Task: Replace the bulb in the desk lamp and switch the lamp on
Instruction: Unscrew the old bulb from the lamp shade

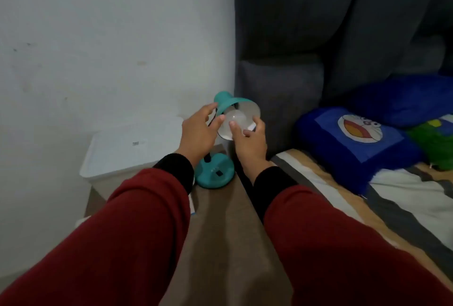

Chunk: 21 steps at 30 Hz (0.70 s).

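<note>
Bulb: white, unlit, seated in the mouth of the teal desk lamp, shade tilted toward the wearer, near the far end of the brown table. Right hand at about 4 o'clock of the bulb, fingertips on the glass, fingers curled round its lower side; grip grasping the bulb, though whether tight or only settling cannot be told. Left hand at about 9 o'clock of the bulb, fingers spread and loosely bent, tips near the shade's rim and the bulb's edge; grip released, holding nothing, possibly about to steady the shade. Step in hand, by judgement: turning the bulb in the socket; whether unscrewing the old one or seating the new one cannot be told. Next move likely calls for a steadied shade, a gentle even twist on the glass, no squeezing, and no tipping of the light base. Switch, a dark rocker on the base at 6 o'clock of the shade, not yet touched. Count: one lamp, one bulb, no spare bulb in sight, two hands in red sleeves with black cuffs. White lidded box at 9 o'clock of the lamp; blue cartoon pillow on the bed at 3 o'clock.
</note>
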{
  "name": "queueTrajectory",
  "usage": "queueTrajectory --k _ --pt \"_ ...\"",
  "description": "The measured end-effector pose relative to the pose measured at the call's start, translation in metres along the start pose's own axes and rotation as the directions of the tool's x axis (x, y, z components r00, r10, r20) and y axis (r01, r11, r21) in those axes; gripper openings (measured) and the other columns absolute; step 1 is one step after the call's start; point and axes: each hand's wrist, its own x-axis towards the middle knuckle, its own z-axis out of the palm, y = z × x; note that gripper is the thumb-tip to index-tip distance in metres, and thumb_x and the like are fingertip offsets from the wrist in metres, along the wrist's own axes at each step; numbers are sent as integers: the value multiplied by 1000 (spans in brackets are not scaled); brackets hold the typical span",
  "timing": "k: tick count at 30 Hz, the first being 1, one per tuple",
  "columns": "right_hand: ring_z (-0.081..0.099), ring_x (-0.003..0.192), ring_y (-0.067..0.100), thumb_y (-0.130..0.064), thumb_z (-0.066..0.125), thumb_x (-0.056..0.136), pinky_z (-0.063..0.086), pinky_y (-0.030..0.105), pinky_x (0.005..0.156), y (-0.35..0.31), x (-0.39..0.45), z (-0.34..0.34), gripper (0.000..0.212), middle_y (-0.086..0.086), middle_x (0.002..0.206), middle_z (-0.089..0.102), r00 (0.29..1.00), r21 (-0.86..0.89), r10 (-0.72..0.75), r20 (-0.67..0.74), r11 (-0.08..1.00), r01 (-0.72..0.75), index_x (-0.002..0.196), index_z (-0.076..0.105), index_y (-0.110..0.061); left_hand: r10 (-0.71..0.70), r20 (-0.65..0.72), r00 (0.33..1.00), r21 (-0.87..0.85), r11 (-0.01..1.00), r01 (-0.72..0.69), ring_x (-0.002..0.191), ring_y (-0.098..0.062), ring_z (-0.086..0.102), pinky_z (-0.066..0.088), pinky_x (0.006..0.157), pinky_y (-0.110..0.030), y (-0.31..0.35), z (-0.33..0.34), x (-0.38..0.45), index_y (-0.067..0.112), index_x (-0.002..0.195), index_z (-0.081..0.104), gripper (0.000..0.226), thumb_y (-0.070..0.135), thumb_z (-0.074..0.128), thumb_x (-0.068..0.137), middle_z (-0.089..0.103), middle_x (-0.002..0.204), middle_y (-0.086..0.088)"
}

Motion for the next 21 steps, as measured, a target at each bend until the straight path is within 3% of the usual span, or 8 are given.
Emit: queueTrajectory --k 2,5,10,13,16,18,21 --pt "54 119 24 -41 66 84 41 26 91 3 7 7 73 13 132 55 1000 58 9 3 998 -9 144 28 -25 -5 -10 1000 -32 999 5 123 -14 52 31 94 -14 -2 5 6 25 133 49 43 34 54 92 56 136 2" --pt "58 116 26 -44 69 80 46 38 102 10 17 19 76 13 130 57 1000 126 17 -12 992 -15 143 30 -29 -3 -31 1000 -91 996 0 117 -4 53 32 92 -8 -7 11 8 26 131 53 39 27 55 92 59 132 3" --pt "62 110 23 -41 73 75 51 41 97 14 26 27 66 7 123 60 998 201 -33 -53 979 43 134 45 -31 -1 -97 995 -150 989 -14 105 5 52 36 79 7 -15 13 11 26 126 58 35 21 56 92 64 125 5" --pt "55 113 13 -32 73 79 44 21 94 17 28 20 63 0 125 56 992 119 -112 -60 986 119 136 47 -26 2 -101 995 -146 989 -17 104 5 51 37 87 -4 -16 13 13 26 126 59 34 22 56 92 64 126 4" --pt "57 112 18 -26 73 80 37 8 81 16 30 14 62 7 128 54 970 -51 -239 -49 970 237 137 48 -24 2 -117 993 -137 990 -19 104 5 51 34 80 6 -15 14 13 26 125 59 34 21 56 92 64 125 4" --pt "54 114 20 -19 73 80 40 11 86 15 29 14 61 10 128 50 951 -135 -307 -43 945 299 136 49 -22 -9 -130 991 -136 991 -9 104 5 50 31 74 15 -15 15 13 25 124 60 33 21 56 91 64 125 3" --pt "45 125 21 -2 69 81 40 22 104 13 25 11 58 11 133 40 917 -197 -398 -7 900 389 133 54 -20 -19 -127 992 -157 988 -1 104 4 50 30 72 16 -14 16 13 23 124 60 33 18 57 91 64 124 3"
